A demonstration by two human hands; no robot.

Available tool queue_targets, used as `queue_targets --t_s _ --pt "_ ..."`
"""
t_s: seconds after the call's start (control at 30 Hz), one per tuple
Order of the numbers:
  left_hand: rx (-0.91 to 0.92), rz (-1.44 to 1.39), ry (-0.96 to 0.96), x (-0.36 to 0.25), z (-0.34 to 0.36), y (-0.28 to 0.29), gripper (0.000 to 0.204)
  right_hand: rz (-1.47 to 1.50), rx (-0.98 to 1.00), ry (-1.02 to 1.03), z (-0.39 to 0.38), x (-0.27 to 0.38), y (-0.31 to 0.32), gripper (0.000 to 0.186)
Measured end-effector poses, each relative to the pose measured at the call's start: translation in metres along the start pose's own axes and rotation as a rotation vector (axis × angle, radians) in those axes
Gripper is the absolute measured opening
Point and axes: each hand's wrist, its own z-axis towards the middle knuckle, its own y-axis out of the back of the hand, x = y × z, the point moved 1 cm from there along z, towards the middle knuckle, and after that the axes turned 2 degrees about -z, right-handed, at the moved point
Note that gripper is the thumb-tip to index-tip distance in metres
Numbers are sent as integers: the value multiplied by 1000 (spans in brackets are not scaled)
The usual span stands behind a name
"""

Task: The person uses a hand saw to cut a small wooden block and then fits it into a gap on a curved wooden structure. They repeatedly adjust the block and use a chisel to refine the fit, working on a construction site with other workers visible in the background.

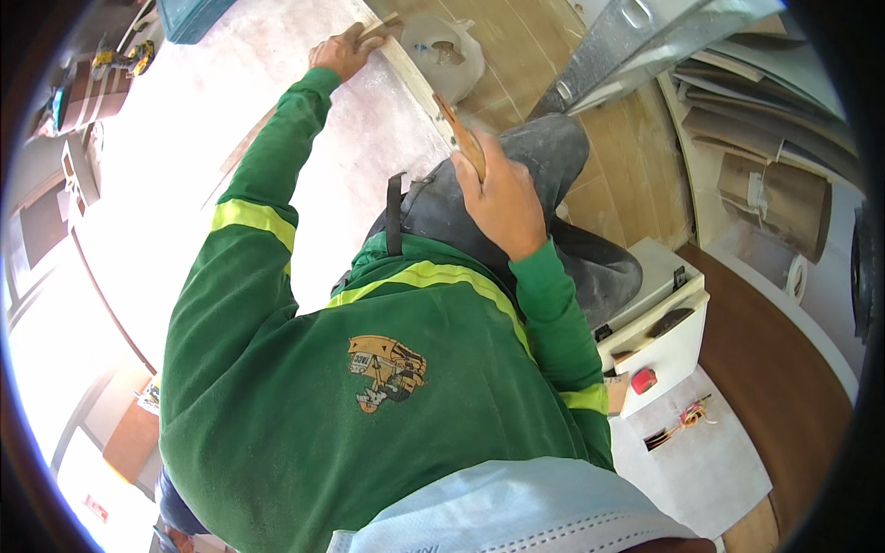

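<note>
My left hand (341, 51) reaches to the far edge of a pale, dusty board (359, 138). Its fingers close on a thin wooden strip (387, 26), whose length seems to run back beneath my left sleeve. Closer to my body, my right hand (502, 198) is wrapped round a slim orange-brown wooden piece (461, 138), which looks like a tool handle. Its far end lies at the board's light wooden edge (415, 83); whether it touches that edge I cannot tell.
A whitish plastic tub (466, 69) stands on the wood-look floor beyond the board. Right of it rises a grey metal frame (636, 41). Sheet offcuts (756, 111) lean along the right side, above a white cabinet (673, 313). A yellow-black power tool (138, 58) lies far left.
</note>
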Motion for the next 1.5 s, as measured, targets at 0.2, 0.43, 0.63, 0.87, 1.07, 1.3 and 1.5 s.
queue_targets --t_s 0.2,0.43,0.63,0.87,1.07,1.3,1.5 --pt "-20 15 -2 4 -3 -7 73 17 -40 -18 -52 18 15 39" --pt "-69 20 5 -3 -11 -6 63 -2 -16 -37 -34 9 10 40" --pt "-183 16 -227 -15 6 -12 59 51 -74 -45 -36 2 13 41" --pt "-291 27 -215 -2 5 -22 58 37 -6 -106 -41 10 2 45" --pt "-277 -179 -272 -27 -8 2 35 -16 -55 -112 -79 34 23 48" --pt "-210 -132 -239 -35 -7 13 32 -57 -69 -38 13 7 -23 38" --pt "-160 66 -168 -7 6 -11 54 48 -112 -1 24 10 -19 39"
